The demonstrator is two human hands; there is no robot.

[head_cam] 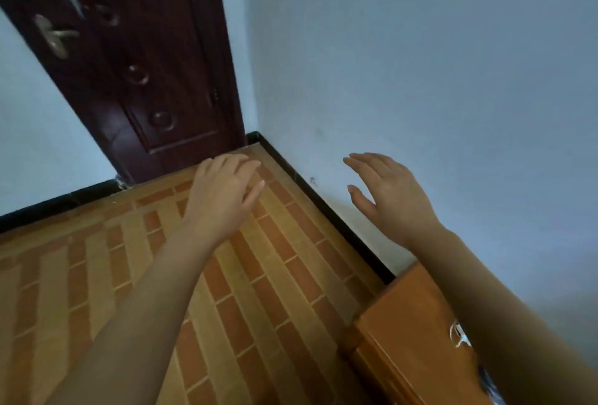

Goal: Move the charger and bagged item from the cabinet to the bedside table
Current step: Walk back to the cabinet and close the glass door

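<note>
Cabinet (404, 333) below right grip (394, 194), untouched; grip empty.

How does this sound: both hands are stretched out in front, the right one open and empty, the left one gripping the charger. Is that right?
Not quite. The left hand grips nothing: the head view shows its fingers straight and the hand empty. The rest holds: both hands are stretched out in front, and the right hand is open and empty.
</note>
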